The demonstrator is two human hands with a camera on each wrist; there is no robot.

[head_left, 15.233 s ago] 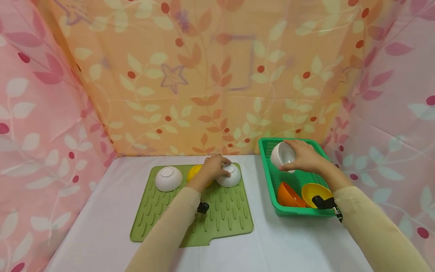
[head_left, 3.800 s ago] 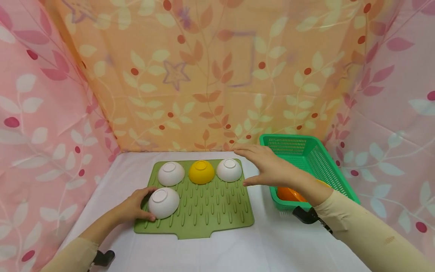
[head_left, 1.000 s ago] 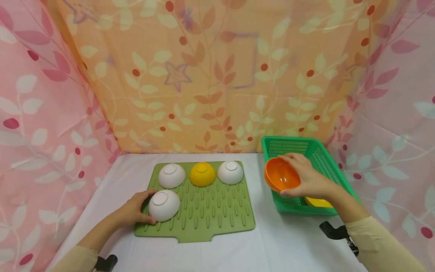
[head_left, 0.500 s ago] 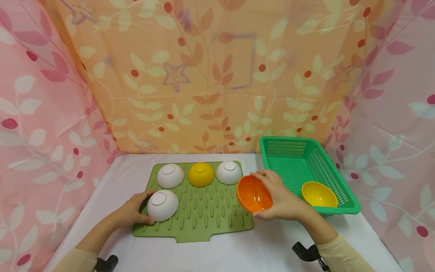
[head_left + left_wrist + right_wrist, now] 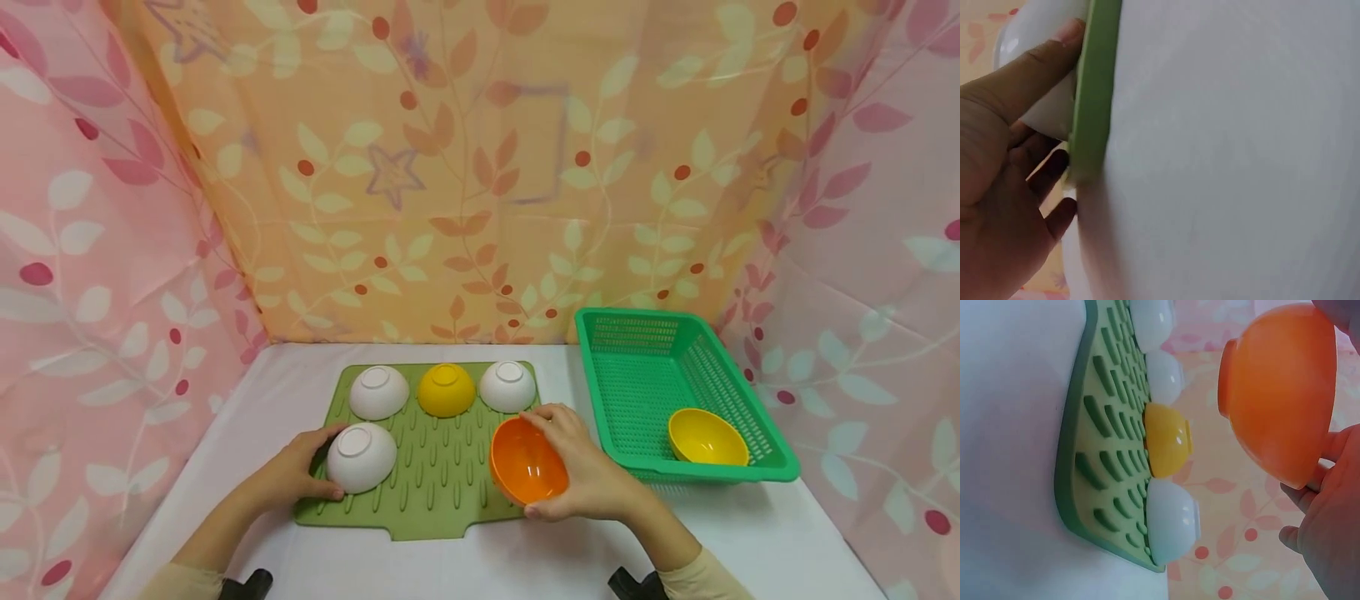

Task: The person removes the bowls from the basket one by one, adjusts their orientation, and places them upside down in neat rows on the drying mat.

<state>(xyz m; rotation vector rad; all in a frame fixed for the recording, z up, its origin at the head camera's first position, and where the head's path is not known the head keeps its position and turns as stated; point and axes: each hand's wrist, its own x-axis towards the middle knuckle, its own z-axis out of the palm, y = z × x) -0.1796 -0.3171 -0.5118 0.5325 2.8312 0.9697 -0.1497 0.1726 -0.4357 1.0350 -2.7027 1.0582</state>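
Note:
My right hand (image 5: 581, 471) grips an orange bowl (image 5: 528, 462) by its rim, tilted with its hollow toward the head camera, over the right part of the green drying mat (image 5: 431, 521). In the right wrist view the orange bowl (image 5: 1282, 394) shows its outside and foot, held above the mat. My left hand (image 5: 288, 475) holds the left side of an upside-down white bowl (image 5: 362, 458) at the mat's front left; the left wrist view shows its thumb against this bowl (image 5: 1041, 28). Behind stand a white bowl (image 5: 378, 392), a yellow bowl (image 5: 446, 390) and another white bowl (image 5: 507, 386), all upside down.
A green plastic basket (image 5: 630, 417) stands at the right of the white-covered table (image 5: 555, 558). Inside it, near the front right, lies a yellow bowl (image 5: 707, 437) with its hollow up. Floral cloth walls (image 5: 480, 275) close off the back and both sides.
My right hand has carried the orange bowl out of the basket, leftward and toward me, over the mat's right side. The left hand stays at the front white bowl.

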